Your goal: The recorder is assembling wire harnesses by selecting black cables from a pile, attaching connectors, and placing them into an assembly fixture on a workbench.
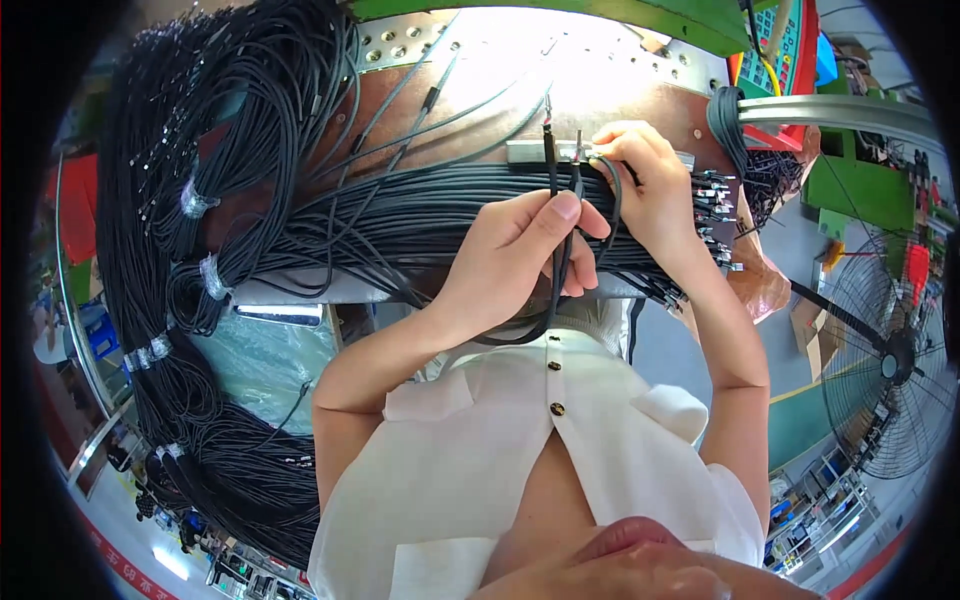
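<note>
My left hand (520, 245) is closed around a black cable (553, 180) whose stripped end points up toward the bright far side of the bench. A second cable end with bare conductors (577, 152) stands beside it, above the same fingers. My right hand (650, 175) pinches near a metal bar (525, 151) on the bench; a thin dark cable loops down from its fingertips, and the small end between them is mostly hidden. Below both hands, a thick bundle of black cables (400, 215) runs across the bench, with metal-tipped ends (715, 200) at the right.
Large tied coils of black cable (230, 120) hang along the left side. A green machine frame (560, 12) spans the far edge, under strong light. At the right are a metal rail (840, 112), brown wrapping (765, 270) and a black fan (893, 368).
</note>
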Available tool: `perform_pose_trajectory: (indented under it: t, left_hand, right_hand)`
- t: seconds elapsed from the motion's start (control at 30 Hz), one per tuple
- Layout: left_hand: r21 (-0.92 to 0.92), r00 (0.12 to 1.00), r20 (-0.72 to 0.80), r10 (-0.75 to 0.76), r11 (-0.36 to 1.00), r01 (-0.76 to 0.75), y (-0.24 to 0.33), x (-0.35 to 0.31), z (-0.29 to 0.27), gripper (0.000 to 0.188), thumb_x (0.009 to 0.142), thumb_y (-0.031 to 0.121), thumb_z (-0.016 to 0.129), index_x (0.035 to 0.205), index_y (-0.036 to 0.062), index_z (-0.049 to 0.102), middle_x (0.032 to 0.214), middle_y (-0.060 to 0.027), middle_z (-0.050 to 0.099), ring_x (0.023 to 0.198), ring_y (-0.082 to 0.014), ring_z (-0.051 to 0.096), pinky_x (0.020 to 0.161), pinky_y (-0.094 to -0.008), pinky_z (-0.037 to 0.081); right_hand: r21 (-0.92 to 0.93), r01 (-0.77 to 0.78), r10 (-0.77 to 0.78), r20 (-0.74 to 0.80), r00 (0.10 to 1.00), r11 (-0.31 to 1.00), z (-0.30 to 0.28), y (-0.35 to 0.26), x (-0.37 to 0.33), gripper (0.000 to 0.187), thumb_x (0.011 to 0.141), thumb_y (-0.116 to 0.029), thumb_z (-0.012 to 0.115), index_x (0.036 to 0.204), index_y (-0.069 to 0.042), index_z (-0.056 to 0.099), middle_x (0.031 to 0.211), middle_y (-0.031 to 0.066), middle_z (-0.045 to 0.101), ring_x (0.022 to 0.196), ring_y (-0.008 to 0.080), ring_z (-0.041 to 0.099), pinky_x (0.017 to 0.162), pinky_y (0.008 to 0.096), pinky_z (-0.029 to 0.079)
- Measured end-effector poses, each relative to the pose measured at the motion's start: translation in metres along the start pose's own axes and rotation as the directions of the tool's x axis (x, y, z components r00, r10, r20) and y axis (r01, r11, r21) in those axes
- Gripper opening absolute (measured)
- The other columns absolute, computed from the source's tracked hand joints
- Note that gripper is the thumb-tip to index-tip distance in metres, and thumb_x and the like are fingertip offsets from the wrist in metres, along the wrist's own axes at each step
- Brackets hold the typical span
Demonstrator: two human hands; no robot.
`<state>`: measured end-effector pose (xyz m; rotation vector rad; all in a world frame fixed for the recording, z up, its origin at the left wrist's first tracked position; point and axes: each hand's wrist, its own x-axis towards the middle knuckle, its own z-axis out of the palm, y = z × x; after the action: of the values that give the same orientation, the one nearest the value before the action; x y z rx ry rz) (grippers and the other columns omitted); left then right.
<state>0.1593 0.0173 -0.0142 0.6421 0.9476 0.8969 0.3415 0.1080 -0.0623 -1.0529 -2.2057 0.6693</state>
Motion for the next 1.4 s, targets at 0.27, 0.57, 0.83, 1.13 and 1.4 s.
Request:
perform_pose_trajectory:
  t: [0.27, 0.57, 0.83, 1.13, 1.4]
  left_hand:
    - [0.235, 0.964, 0.202, -0.175, 0.964, 0.125, 0.02, 0.004, 0.01, 0.036, 0.101, 0.025, 0.042, 0.096, -0.0042, 0.063, 0.069, -0.0066, 0.064, 0.063, -0.0098, 0.06, 0.06, -0.0226, 0.049]
    - [0.583, 0.984, 0.149, 0.102, 0.795, -0.171, 0.017, -0.013, 0.007, 0.034, 0.102, 0.019, 0.04, 0.11, -0.0059, 0.062, 0.086, -0.0102, 0.069, 0.07, -0.0099, 0.062, 0.064, -0.0221, 0.049]
    - [0.025, 0.948, -0.124, 0.292, 0.956, -0.291, 0.016, 0.003, 0.003, 0.045, 0.103, 0.029, 0.04, 0.141, 0.0037, 0.036, 0.102, -0.0131, 0.066, 0.082, -0.0139, 0.061, 0.078, -0.0264, 0.049]
    - [-0.461, 0.994, 0.073, -0.076, 0.882, 0.101, 0.018, 0.016, 0.014, 0.034, 0.102, 0.033, 0.041, 0.105, 0.0027, 0.057, 0.058, 0.0054, 0.032, 0.049, -0.0039, 0.025, 0.042, -0.0212, 0.019]
    - [-0.3, 0.903, 0.203, -0.379, 0.854, 0.425, 0.033, 0.031, 0.027, 0.035, 0.102, 0.027, 0.037, 0.101, -0.0011, 0.058, 0.061, -0.0039, 0.051, 0.044, -0.0143, 0.045, 0.039, -0.0261, 0.035]
  right_hand:
    - [-0.324, 0.525, -0.525, 0.095, 0.846, 0.787, -0.038, -0.015, 0.018, 0.026, 0.065, -0.01, 0.064, 0.09, -0.006, 0.061, 0.092, 0.0067, 0.062, 0.081, 0.0232, 0.062, 0.07, 0.0332, 0.05]
    - [-0.335, 0.321, -0.369, -0.091, 0.925, 0.886, -0.047, 0.001, 0.004, 0.027, 0.07, 0.003, 0.068, 0.095, -0.006, 0.063, 0.082, 0.0051, 0.065, 0.073, 0.0228, 0.063, 0.065, 0.0335, 0.05]
    - [0.01, 0.086, -0.085, -0.109, 0.99, 0.996, -0.03, 0.017, 0.0, 0.013, 0.077, -0.001, 0.069, 0.086, -0.005, 0.061, 0.087, 0.0071, 0.066, 0.081, 0.026, 0.063, 0.071, 0.0339, 0.049]
    - [-0.018, 0.065, -0.062, 0.118, 0.991, 0.998, -0.033, 0.028, 0.002, 0.016, 0.075, 0.001, 0.067, 0.086, -0.005, 0.057, 0.092, 0.0064, 0.064, 0.089, 0.0278, 0.06, 0.075, 0.0366, 0.048]
    - [-0.337, 0.354, -0.352, 0.071, 0.933, 0.872, -0.06, -0.011, 0.011, 0.022, 0.071, -0.005, 0.069, 0.092, -0.006, 0.062, 0.092, 0.0057, 0.062, 0.083, 0.0263, 0.061, 0.07, 0.0349, 0.049]
